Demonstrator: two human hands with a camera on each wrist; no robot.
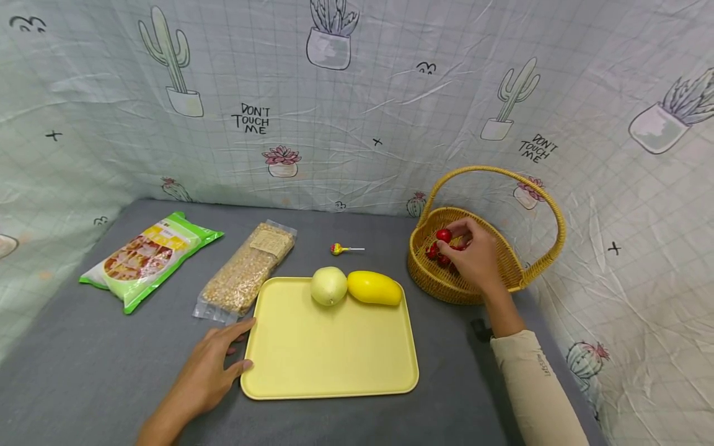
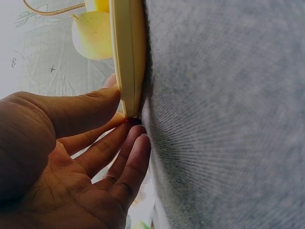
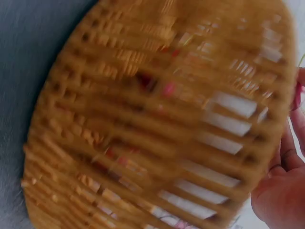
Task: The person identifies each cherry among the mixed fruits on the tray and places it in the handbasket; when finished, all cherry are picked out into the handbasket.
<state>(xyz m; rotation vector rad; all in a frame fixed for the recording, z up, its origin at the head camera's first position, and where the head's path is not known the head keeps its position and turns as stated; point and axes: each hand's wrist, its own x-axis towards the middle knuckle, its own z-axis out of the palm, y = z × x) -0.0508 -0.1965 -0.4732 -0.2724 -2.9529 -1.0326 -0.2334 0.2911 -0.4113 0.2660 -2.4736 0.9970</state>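
Observation:
My right hand [image 1: 474, 254] pinches a small round red fruit [image 1: 444, 235] between thumb and fingertips, inside the wicker basket [image 1: 440, 286]. More red fruits [image 1: 432, 251] lie below it in the basket, partly covered by the hand. In the right wrist view the blurred basket wall [image 3: 143, 119] hides much of them. My left hand [image 1: 209, 368] touches the left edge of the yellow tray [image 1: 329, 353]. In the left wrist view its thumb [image 2: 90, 107] rests against the rim, with the other fingers beside the tray edge. A pale green round fruit [image 1: 328, 286] and a yellow mango-like fruit [image 1: 374, 288] sit at the tray's back.
Beyond the tray lies a lollipop [image 1: 337, 249]. A clear bag of pale grains [image 1: 245, 272] lies left of the tray, with a green-and-white food packet [image 1: 150, 260] farther left. The basket's tall handle [image 1: 558, 217] arches up on the right. A printed cloth [image 1: 346, 124] hangs behind.

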